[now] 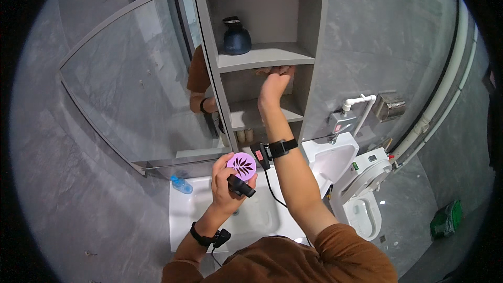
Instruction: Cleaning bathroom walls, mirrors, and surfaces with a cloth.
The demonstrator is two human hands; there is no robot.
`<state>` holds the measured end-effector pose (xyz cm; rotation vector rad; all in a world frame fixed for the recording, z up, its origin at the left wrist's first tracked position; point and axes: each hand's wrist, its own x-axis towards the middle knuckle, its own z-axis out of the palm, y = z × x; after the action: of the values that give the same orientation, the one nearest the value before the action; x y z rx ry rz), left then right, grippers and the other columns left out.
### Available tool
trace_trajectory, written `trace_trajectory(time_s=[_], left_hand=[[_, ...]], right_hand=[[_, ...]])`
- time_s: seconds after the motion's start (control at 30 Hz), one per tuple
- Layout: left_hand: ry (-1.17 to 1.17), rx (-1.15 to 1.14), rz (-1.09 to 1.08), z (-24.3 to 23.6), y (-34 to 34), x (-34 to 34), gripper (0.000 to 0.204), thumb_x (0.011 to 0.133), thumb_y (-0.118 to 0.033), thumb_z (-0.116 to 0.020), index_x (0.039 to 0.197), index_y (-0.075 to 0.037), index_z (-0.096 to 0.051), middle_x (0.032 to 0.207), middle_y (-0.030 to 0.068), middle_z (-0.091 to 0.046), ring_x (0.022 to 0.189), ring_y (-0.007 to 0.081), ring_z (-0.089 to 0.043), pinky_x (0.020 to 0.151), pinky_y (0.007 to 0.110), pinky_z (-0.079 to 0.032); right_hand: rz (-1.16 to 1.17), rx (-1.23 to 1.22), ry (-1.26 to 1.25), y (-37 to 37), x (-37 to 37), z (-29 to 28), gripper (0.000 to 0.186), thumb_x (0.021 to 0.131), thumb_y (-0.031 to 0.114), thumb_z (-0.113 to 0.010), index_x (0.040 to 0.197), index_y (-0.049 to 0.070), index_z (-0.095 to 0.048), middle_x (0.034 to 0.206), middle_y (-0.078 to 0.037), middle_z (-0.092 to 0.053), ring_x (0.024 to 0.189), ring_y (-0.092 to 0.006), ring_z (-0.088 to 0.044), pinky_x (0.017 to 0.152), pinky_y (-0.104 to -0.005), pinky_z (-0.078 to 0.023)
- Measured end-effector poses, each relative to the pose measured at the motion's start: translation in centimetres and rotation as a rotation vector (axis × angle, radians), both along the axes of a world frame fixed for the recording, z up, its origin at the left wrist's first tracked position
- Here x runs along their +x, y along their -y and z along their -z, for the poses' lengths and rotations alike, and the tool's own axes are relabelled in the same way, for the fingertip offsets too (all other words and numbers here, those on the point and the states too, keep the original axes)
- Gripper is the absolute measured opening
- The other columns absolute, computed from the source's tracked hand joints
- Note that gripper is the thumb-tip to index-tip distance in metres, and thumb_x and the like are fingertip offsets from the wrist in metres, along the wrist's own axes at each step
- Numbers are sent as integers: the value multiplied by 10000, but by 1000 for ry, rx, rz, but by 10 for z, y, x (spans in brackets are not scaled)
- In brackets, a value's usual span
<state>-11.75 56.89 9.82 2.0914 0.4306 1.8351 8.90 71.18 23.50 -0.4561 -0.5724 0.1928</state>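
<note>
My left hand (225, 186) is closed round a round lilac item (242, 163) with a dark leaf pattern, above the white washbasin (264, 175); a black object (240, 186) lies across its thumb side. My right hand (276, 83) reaches up to the underside of a shelf (264, 55) in the grey cabinet, fingers curled on what looks like a pinkish-brown cloth (262, 71), partly hidden by hand and shelf. A dark blue kettle-like jug (237, 41) stands on that shelf. Small beige cylinders (244, 136) stand in the lower compartment, left of my right forearm.
A mirrored door (136, 84) fills the left of the cabinet. A blue bottle (181, 184) is at the basin's left corner. To the right are a urinal (330, 154), a toilet (361, 215), wall pipes (437, 105), a metal holder (390, 106) and a green bin (445, 219).
</note>
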Motion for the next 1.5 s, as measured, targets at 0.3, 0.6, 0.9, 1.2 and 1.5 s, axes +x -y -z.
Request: trace_trajectory(time_s=[0.3, 0.6, 0.9, 1.2, 1.5], left_hand=[[30, -1, -67, 7, -5, -22, 610, 682, -104, -899, 1103, -53, -461, 1252, 269, -547, 1082, 397, -609, 873, 439, -546], [29, -39, -34, 7, 3, -8, 609, 683, -74, -886, 1095, -77, -437, 1270, 242, -537, 1133, 362, -591, 928, 428, -528], [60, -32, 63, 12, 9, 8, 619, 672, -101, -895, 1103, -78, -452, 1273, 237, -526, 1121, 358, -593, 928, 429, -522], [44, -4, 26, 7, 18, 8, 611, 676, -126, -897, 1100, -79, -458, 1265, 241, -525, 1163, 379, -563, 963, 447, -496], [50, 21, -74, 5, 16, -31, 618, 678, -115, -896, 1115, -68, -462, 1282, 243, -521, 1173, 372, -561, 961, 438, -499]], right_hand=[[459, -854, 811, 5, -32, 41, 632, 906, -36, -504, 1496, 8, -281, 1321, -260, -552, 1167, -393, -587, 1031, -412, -461], [773, -1094, 2294, -16, 32, 51, 559, 855, 163, -586, 1399, 34, -559, 1528, -136, -455, 1419, -279, -425, 1178, -391, -356], [1315, -1424, 2614, 62, 61, -32, 134, 884, 214, -633, 899, 190, -764, 918, 26, -732, 956, -160, -680, 725, -335, -430], [1376, -1314, 2520, 76, 46, -49, 116, 832, 206, -683, 892, 196, -782, 922, 9, -747, 933, -163, -700, 745, -302, -465], [1098, -1444, 2631, 68, 44, 3, 141, 841, 230, -649, 804, 190, -779, 823, -5, -741, 835, -183, -703, 673, -327, -448]])
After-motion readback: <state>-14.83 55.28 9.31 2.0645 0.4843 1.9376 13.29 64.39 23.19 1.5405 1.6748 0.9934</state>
